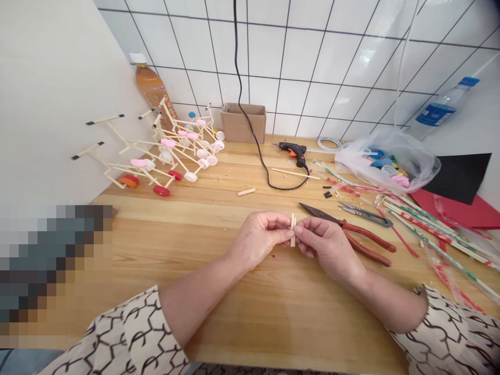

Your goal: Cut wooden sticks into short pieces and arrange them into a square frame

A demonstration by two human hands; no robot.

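Note:
Above the middle of the wooden table [242, 307], my left hand [260, 240] and my right hand [326, 245] meet fingertip to fingertip. Both pinch short pale wooden sticks [292, 229], held upright side by side between the thumbs and forefingers. The sticks' ends show above and below the fingers. Red-handled pliers [351, 237] lie just right of my right hand, touching nothing I hold.
Stick-and-bottle-cap models [167, 156] stand at the back left, a cardboard box [242, 122] and black glue gun [294, 152] with its cable behind. Small snips [365, 213], wrapped chopsticks [425, 229], a bag of caps [388, 161], red and black sheets [464, 203] lie right. Two bottles stand against the tiles.

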